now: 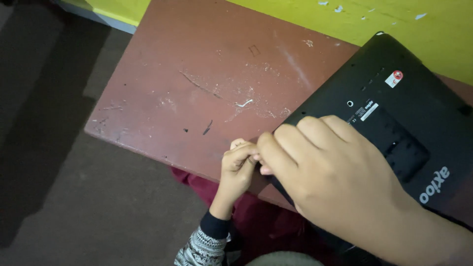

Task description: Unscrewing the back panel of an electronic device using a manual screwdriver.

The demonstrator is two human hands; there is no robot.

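Fingers (246, 156) of the left hand (239, 170) were curled tightly together at the near corner of the black plastic laptop (394, 128), which lay underside up. Whether they pinched anything could not be told, since the spot was hidden behind the knuckles and the other hand's thumb. The right hand (330, 172) lay palm down over the same corner, fingers spread flat on the laptop's base, pressing on it rather than clasping it; its thumb met the left fingertips. The laptop thus lay directly under the right hand and just to the right of the left hand, extending away toward the upper right. It rested on the worn reddish-brown table (197, 88), whose surface bore scratches and pale scuff marks. A yellow wall (394, 24) with chipped paint stood behind the table. The left wrist wore a dark cuff under a patterned grey-and-white knitted sleeve (199, 249). Dark red cloth (256, 216) showed below the table's edge.
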